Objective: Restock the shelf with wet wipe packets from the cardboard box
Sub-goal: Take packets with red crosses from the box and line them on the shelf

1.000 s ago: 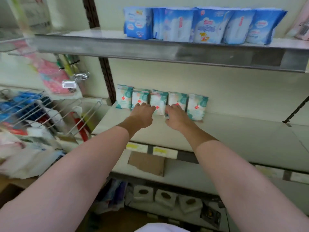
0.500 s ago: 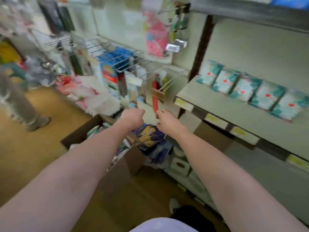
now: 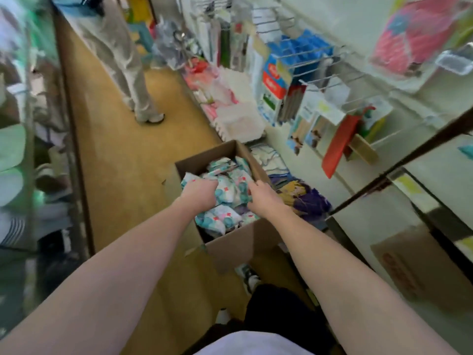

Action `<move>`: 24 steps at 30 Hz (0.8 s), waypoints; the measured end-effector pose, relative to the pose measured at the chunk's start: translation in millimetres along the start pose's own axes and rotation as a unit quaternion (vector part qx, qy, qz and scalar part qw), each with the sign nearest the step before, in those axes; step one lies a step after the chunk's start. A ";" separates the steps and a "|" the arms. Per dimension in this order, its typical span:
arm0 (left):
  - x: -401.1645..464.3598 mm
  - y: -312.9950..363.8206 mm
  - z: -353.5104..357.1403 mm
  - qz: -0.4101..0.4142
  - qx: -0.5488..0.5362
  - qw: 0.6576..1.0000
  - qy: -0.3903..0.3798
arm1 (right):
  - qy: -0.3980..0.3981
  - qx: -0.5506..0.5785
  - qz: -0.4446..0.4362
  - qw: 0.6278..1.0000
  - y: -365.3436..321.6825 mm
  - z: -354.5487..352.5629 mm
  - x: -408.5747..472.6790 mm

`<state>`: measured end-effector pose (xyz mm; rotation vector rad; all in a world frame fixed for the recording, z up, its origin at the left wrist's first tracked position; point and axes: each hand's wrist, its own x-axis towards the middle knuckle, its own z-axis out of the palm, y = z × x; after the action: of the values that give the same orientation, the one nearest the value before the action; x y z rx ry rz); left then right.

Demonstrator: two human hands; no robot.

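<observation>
1. Hands first: my left hand (image 3: 202,194) is knuckles-up with fingers curled down into the wet wipe packets (image 3: 225,198) heaped in the cardboard box (image 3: 238,245) on the floor. Can't tell if it's actually got one yet.
2. Right hand (image 3: 262,197) is at the box's right wall, fingers dug into the pile. Same deal, grip is hidden.
3. Packets look slick and loosely piled, so grabbing a bunch could drop a few.
4. Box sits right beside the lower rack, so lifting out could snag those hanging items (image 3: 337,147).
</observation>
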<state>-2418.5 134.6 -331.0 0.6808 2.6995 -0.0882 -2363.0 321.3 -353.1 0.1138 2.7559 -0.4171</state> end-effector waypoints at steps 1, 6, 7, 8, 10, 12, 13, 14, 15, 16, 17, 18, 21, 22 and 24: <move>5.8 -5.1 5.5 -0.013 -0.013 1.000 -0.009 | -0.012 -0.004 -0.008 1.000 0.1 6.9 13.5; 30.1 -15.4 46.8 -0.080 -0.080 0.991 -0.076 | -0.119 -0.037 -0.034 0.992 4.2 45.1 68.9; 34.6 -15.9 56.6 -0.083 -0.084 0.989 -0.090 | -0.138 -0.041 -0.046 0.989 5.0 52.5 78.3; 39.0 -16.5 65.3 -0.087 -0.087 0.987 -0.104 | -0.152 -0.044 -0.061 0.985 5.8 59.7 87.0; 46.6 -18.4 81.9 -0.098 -0.095 0.982 -0.129 | -0.178 -0.047 -0.087 0.979 5.2 73.1 101.3; 53.6 -20.9 96.6 -0.112 -0.110 0.975 -0.155 | -0.201 -0.050 -0.120 0.971 2.2 87.0 114.7; 57.1 -21.7 103.4 -0.120 -0.118 0.972 -0.161 | -0.212 -0.050 -0.136 0.966 0.0 93.8 121.3; 60.4 -21.9 108.7 -0.128 -0.129 0.969 -0.166 | -0.224 -0.049 -0.148 0.962 -2.8 100.0 127.7; 63.3 -21.8 113.6 -0.136 -0.141 0.966 -0.169 | -0.237 -0.044 -0.153 0.958 -5.4 107.1 134.1; 65.7 -21.4 118.2 -0.145 -0.151 0.963 -0.167 | -0.249 -0.038 -0.149 0.956 -8.2 113.2 139.6; 67.6 -20.5 122.9 -0.154 -0.158 0.962 -0.163 | -0.261 -0.036 -0.139 0.955 -10.2 119.5 144.6; 69.1 -19.2 127.1 -0.162 -0.162 0.960 -0.158 | -0.271 -0.034 -0.124 0.954 -11.7 125.1 148.7; 74.0 -14.6 139.5 -0.182 -0.151 0.960 -0.151 | -0.288 -0.023 -0.073 0.955 -15.5 136.8 158.1; 75.9 -13.0 142.6 -0.187 -0.140 0.960 -0.156 | -0.290 -0.020 -0.059 0.955 -17.1 138.6 160.3; 79.4 -9.0 146.6 -0.199 -0.118 0.959 -0.163 | -0.294 -0.018 -0.036 0.955 -19.8 141.3 163.9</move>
<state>-2440.6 141.0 -496.3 0.0394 2.4310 0.0202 -2472.5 264.3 -532.0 -0.1063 2.1815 -0.3499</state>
